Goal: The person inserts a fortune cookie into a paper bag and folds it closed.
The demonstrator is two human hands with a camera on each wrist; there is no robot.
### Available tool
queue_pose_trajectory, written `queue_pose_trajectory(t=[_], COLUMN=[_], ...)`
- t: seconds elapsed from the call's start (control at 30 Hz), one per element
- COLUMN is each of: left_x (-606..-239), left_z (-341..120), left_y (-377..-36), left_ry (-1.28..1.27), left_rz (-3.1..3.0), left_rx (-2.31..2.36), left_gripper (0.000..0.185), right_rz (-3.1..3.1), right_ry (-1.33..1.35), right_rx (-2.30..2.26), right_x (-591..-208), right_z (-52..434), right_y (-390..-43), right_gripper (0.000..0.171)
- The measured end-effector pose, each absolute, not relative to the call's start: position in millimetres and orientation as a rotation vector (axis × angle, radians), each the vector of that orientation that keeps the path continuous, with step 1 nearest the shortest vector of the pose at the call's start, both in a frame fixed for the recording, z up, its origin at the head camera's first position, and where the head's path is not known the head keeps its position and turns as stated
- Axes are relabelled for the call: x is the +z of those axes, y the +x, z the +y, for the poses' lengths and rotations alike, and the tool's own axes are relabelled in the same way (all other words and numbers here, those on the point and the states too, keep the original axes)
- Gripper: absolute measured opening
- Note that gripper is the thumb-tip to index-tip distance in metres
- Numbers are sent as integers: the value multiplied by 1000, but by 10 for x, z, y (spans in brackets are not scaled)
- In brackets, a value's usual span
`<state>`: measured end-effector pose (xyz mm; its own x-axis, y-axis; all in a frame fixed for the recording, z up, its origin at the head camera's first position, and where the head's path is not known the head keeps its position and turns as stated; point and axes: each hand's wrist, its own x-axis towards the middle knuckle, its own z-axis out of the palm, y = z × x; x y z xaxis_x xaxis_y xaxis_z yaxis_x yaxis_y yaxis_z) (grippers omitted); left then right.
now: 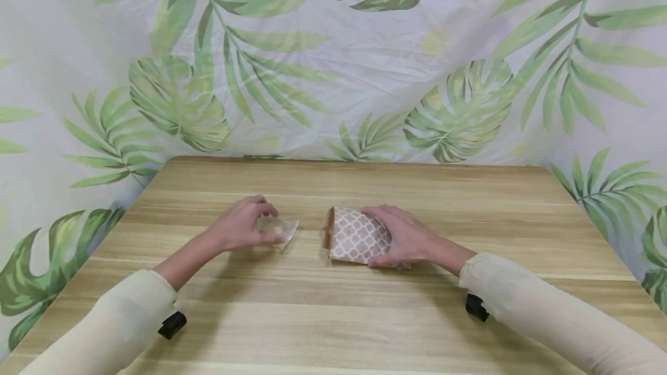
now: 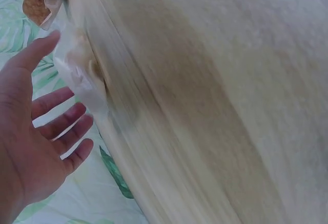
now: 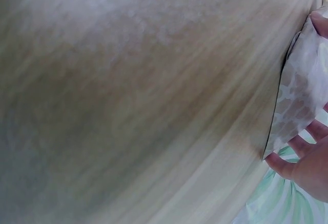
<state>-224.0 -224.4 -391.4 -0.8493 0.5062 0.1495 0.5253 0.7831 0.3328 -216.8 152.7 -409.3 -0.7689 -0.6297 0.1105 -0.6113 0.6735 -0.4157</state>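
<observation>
A brown paper bag with a white lattice print [image 1: 356, 236] lies on the table, its brown open end facing left. My right hand [image 1: 409, 236] holds it by its right part, thumb on the near edge and fingers over the far edge. The right wrist view shows fingers along the printed side of the bag [image 3: 297, 85]. Left of the bag is a small clear plastic packet [image 1: 288, 231]. Around it, fingers apart, is my left hand [image 1: 242, 225]; in the left wrist view those fingers are spread beside the plastic [image 2: 77, 67], not closed on it.
The wooden table [image 1: 333, 317] has its far edge against a leaf-printed cloth [image 1: 292, 74]. A bit of clear plastic [image 1: 403, 266] shows under the right hand. Dark wrist devices [image 1: 172, 325] hang below both cream sleeves [image 1: 542, 305].
</observation>
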Motion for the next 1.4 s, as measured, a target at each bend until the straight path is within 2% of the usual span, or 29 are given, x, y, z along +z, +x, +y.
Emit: queue_pose_trajectory(t=[0.3,0.47,0.6,0.83,1.03,1.4], left_x=[-3880,-3901,-3922,-3896,-3894,-3822], left_z=[-2224,-2224,-2218,-2245,-2265,-2315], left_y=[-2276,-2257,-2231,-2204,-2225,-2242], left_ry=[-1047,-1119,-1021,-842,-831,-960], left_rz=[-2901,-2889,-2870,-2951,-3002,-3096], left_rx=[-615,-715,-707,-512,-500,-500], left_gripper=[33,44,53,86,81,77], right_rz=[2826,2825,2827,2834,2829,2828], right_ry=[-1034,-1039,-1054,-1064,-1053,-1056], right_rx=[-692,-698,-702,-699,-701,-700], right_x=[-4090,-4088,-4090,-4095,-4089,-4087], right_z=[1521,1520,1518,1516,1516,1515], right_y=[-2172,-2166,-2166,-2174,-2174,-2174], right_gripper=[105,105,105,105,104,103])
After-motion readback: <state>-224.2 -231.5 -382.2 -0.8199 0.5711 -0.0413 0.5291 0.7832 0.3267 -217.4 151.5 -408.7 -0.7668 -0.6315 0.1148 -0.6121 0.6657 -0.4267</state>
